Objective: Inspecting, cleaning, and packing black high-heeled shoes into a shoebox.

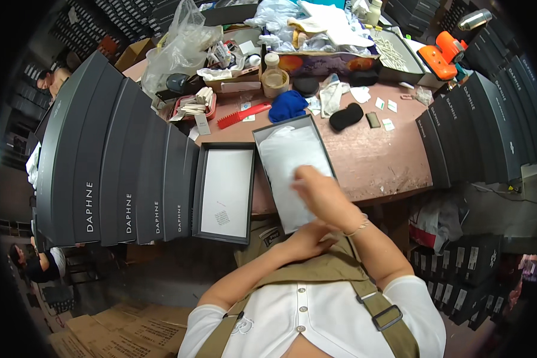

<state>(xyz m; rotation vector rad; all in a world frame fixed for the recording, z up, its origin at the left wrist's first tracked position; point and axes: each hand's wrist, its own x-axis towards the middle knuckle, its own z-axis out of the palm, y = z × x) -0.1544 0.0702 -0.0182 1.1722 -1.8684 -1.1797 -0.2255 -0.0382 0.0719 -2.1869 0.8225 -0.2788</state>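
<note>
An open dark grey shoebox (325, 137) stands slightly turned in front of me on the table. White tissue paper (289, 155) covers what is inside it. My right hand (323, 194) hovers over the tissue with its fingers bent and smeared by motion, so its hold is unclear. Close to the box's near end, against my apron (316, 274), is my left hand (304, 241). Its fingers curl in and lie partly under the right wrist; anything in them is hidden. Left of the shoebox lies a shallow grey box lid (227, 191), white side up.
Stacked grey shoeboxes (119, 173) rise at the left, and more shoeboxes (471, 131) at the right. Behind the box are a red comb (243, 115), a blue cloth (288, 106), a black oval pad (346, 117), a jar (274, 77) and an orange tape dispenser (441, 56).
</note>
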